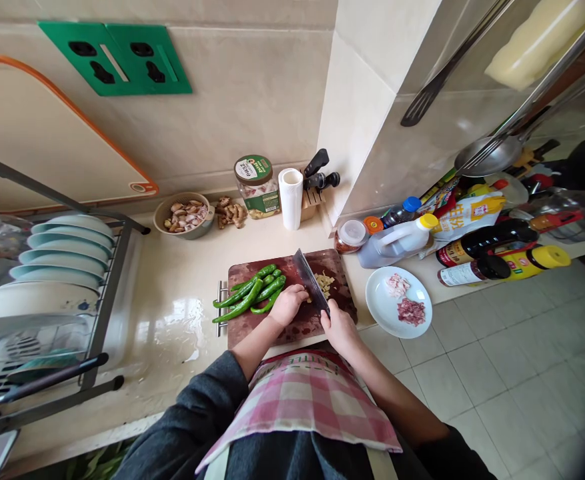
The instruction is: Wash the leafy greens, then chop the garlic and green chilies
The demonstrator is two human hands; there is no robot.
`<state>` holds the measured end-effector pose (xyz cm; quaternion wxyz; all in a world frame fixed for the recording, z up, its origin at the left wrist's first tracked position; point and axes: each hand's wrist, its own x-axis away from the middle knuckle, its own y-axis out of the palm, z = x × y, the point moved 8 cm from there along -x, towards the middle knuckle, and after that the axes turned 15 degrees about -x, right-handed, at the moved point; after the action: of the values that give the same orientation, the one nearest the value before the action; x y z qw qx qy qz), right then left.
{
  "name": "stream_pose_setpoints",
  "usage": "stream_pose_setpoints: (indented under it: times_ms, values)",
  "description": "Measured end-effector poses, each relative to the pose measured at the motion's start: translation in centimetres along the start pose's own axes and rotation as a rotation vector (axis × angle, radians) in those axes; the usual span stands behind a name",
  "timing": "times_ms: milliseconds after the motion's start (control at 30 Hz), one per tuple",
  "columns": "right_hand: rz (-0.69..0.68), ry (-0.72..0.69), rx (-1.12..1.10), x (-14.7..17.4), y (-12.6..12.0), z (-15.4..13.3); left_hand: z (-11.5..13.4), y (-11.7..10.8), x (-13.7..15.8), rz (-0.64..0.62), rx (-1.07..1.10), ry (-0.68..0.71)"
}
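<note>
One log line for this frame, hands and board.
right hand: grips cleaver | left hand: beside blade | cutting board: green peppers, chopped bits

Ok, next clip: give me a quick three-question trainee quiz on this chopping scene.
1. True or false: the right hand grips the cleaver by its handle.
2. What lies on the cutting board left of the left hand? A) carrots B) green peppers C) eggs
3. Fill in: the white plate right of the board holds two small piles of raw ____.

Key: 1 true; 2 B; 3 meat. The pale chopped bits by the blade are too small to identify.
</note>
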<state>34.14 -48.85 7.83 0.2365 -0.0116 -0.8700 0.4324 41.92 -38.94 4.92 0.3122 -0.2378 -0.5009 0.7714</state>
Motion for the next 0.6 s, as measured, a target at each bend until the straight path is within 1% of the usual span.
stream_pose_setpoints:
  times_ms: [100, 200, 267, 300, 333, 367, 433, 467, 500, 533, 567, 600]
  values:
    - [0.013, 0.004, 0.009, -0.4, 0.5, -0.2, -0.1, 0.1, 0.0, 0.025, -0.017, 0.000]
    - [0.042, -0.020, -0.022, -0.6, 0.8, -0.2, 0.2, 0.3, 0.2, 0.056, -0.023, 0.004]
    - [0.072, -0.046, -0.066, -0.3, 0.6, -0.1, 0.5, -0.1, 0.5, 0.081, -0.008, 0.001]
    - [0.094, -0.063, -0.092, 0.0, 0.4, -0.1, 0.5, -0.8, 0.7, 0.102, 0.012, -0.009]
    - [0.120, -0.086, -0.117, 0.3, 0.3, -0.2, 0.5, -1.9, 0.9, 0.133, 0.037, -0.028]
    - [0.147, -0.113, -0.141, 0.7, 0.1, -0.3, 0.3, -3.5, 1.1, 0.180, 0.060, -0.056]
    - [0.193, -0.175, -0.187, 1.4, 0.1, -0.5, -0.3, -7.8, 1.2, 0.302, 0.082, -0.120]
    - [0.210, -0.201, -0.209, 1.7, 0.2, -0.6, -0.5, -10.2, 1.0, 0.360, 0.068, -0.136]
    - [0.223, -0.222, -0.230, 2.0, 0.3, -0.7, -0.4, -12.3, 0.4, 0.387, 0.052, -0.126]
    - [0.233, -0.237, -0.250, 2.2, 0.5, -0.7, 0.0, -13.7, -0.6, 0.353, 0.038, -0.077]
    - [0.239, -0.247, -0.267, 2.4, 0.7, -0.7, 0.8, -14.4, -1.9, 0.270, 0.029, 0.015]
    - [0.240, -0.255, -0.279, 2.6, 0.8, -0.7, 1.9, -14.2, -3.2, 0.141, 0.027, 0.139]
